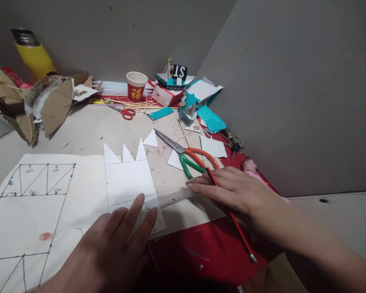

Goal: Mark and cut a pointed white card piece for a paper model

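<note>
Though apart, left fingers (136, 208) on white card (126, 179)

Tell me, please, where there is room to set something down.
The pale, flat board is mostly bare between the red-handled metal scissors and the white, three-pointed paper. It is crowded at the back around the red paper cup, and at right among thin teal scraps.

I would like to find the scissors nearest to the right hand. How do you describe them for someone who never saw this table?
On the pale table, look just beyond the right hand. There lie the large scissors, blades pointing away from it. Unlike the small scissors near the paper cup, whose handles are red, this pair has one orange handle and one green.
</note>
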The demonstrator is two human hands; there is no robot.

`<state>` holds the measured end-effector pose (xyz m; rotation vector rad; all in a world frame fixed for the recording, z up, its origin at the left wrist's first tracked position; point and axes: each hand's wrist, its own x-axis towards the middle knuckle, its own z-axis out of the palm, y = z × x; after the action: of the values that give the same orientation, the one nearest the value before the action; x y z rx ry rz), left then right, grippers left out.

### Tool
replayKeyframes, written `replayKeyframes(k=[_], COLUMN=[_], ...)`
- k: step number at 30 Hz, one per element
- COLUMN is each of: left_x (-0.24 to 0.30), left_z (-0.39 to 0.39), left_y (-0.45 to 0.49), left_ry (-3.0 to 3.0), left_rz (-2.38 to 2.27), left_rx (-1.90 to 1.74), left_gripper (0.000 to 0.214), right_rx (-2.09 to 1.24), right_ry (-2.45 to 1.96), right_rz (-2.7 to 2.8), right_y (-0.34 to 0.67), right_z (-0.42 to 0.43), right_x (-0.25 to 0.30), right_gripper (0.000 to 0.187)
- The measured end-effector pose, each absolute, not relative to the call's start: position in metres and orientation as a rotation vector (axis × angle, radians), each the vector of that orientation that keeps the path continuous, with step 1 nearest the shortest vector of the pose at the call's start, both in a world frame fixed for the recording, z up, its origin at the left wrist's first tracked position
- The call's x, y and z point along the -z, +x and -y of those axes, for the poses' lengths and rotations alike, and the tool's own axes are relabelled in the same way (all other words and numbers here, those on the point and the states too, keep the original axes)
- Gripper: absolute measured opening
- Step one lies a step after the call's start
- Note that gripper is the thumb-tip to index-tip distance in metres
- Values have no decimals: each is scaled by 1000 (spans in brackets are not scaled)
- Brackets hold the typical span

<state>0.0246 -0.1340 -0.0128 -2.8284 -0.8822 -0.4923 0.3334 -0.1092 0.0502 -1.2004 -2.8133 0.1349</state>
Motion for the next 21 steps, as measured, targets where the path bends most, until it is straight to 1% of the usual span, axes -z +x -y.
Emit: replayKeyframes(k=[4, 7, 11, 21], left_x=[17, 16, 9, 9], left_z=[134, 136, 139, 140], left_y=[22, 20, 19, 20], left_ry=[-2751, -2758, -2777, -2853], left_rz=[823, 770, 690, 763], left_rx=[660, 639, 458, 340], left_gripper=[45, 41, 37, 40], right_rx=[-337, -409, -393, -364], right_ry=[-1173, -1143, -1114, -1184], right_rz=[2722, 2719, 2748, 2727], right_y=[340, 337, 329, 329], right_z=[94, 81, 71, 64], right_x=[-52, -49, -43, -32], right_gripper=[36, 34, 33, 33])
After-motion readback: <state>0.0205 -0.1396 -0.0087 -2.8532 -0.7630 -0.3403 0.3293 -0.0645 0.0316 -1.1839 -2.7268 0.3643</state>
